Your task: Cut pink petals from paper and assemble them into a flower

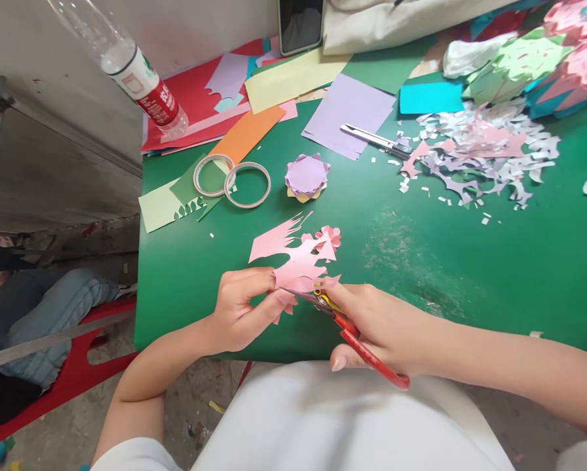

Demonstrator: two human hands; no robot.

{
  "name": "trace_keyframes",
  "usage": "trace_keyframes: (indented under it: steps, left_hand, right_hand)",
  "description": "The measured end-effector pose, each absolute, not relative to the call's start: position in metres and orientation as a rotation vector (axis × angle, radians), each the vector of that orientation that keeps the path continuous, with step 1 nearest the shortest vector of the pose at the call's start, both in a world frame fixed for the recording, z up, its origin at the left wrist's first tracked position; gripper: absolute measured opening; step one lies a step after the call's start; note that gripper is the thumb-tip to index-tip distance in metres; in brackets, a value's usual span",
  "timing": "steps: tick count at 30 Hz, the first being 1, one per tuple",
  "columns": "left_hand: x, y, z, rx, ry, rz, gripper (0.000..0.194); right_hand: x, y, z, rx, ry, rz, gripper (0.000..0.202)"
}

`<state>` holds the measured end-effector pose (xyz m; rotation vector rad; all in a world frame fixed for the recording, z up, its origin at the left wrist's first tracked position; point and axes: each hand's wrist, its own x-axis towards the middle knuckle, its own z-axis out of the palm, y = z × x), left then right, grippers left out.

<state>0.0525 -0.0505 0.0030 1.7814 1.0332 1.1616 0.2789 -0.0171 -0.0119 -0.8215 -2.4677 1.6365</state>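
Observation:
My left hand (249, 306) pinches a jagged piece of pink paper (299, 267) near the table's front edge. In my right hand (379, 324) is a pair of red-handled scissors (367, 356), its blades at the lower edge of that paper beside my left fingertips. Just beyond lie a pink paper flower (331, 237) and a fringed pink scrap (274, 242). Farther back stands a round folded paper piece (307, 176), lilac on top with yellow below. How far the blades are apart is hard to make out.
Two tape rolls (247, 205) lie on green paper strips at left. A utility knife (372, 139) rests partly on lilac sheets (352, 108). Paper scraps (494, 147) are heaped at right. A plastic bottle (149, 91) and a phone (301, 26) stand at the back.

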Motion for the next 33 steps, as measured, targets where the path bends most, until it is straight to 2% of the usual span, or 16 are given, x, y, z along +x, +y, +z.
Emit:
trace_keyframes:
  steps: [9,16,33]
  left_hand:
    - [0.051,-0.051,0.003,1.723,1.031,1.141,0.027]
    - [0.052,-0.052,0.001,1.702,1.046,1.140,0.029]
    - [0.052,-0.053,-0.002,1.601,1.055,1.116,0.030]
  right_hand:
    - [0.279,-0.017,-0.015,-0.830,-2.524,1.603,0.082]
    - [0.276,-0.016,-0.012,-0.827,-2.410,1.683,0.072]
    - [0.278,-0.018,-0.025,-0.830,-2.409,1.695,0.069]
